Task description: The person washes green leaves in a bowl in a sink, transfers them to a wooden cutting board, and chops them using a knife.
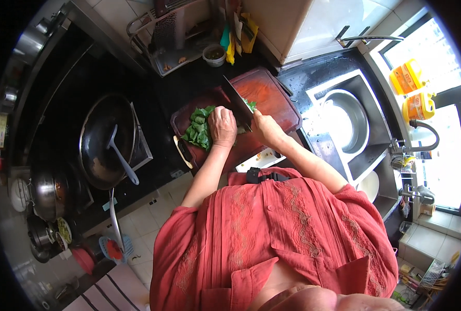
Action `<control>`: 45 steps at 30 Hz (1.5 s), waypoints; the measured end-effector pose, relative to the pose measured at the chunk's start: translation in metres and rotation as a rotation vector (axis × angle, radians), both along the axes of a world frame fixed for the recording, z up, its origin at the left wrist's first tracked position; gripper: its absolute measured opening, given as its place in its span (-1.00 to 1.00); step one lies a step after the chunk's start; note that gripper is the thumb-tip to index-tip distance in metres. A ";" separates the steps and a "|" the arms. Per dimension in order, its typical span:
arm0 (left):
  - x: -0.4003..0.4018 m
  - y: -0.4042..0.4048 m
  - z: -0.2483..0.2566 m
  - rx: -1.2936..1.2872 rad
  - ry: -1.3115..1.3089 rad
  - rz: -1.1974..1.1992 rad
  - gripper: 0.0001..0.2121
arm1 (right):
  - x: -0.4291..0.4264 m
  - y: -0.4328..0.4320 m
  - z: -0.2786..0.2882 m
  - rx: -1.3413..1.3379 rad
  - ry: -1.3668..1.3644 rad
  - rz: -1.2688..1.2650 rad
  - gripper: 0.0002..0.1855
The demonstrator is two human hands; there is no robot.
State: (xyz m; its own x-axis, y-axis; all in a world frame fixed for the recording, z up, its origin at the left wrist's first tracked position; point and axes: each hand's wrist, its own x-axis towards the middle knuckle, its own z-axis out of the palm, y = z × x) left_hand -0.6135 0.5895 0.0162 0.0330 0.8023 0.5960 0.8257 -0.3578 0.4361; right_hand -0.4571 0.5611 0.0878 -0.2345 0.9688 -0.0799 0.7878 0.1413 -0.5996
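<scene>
My left hand presses on a bunch of leafy greens at the left part of a reddish-brown wooden cutting board. In my right hand is a cleaver, its broad dark blade slanting across the board just right of my left hand. A few cut green bits lie against the blade's far side. My right fingers hide most of the handle. Part of the greens is covered by my left hand.
Left of the board stands a wok with a grey spatula. A small tub sits beyond the board, a white tray on the near side. At right, a metal basin stands in the sink.
</scene>
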 end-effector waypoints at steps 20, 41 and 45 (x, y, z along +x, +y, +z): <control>-0.003 -0.004 0.004 -0.075 -0.069 -0.043 -0.89 | -0.006 0.002 -0.018 0.059 0.027 0.041 -0.79; -0.017 -0.011 -0.003 0.003 -0.031 -0.024 -0.90 | -0.022 -0.014 -0.013 -0.031 -0.057 0.071 -0.84; -0.018 -0.007 -0.002 0.047 -0.094 -0.041 -0.92 | -0.018 -0.002 -0.027 0.017 -0.142 0.084 -0.82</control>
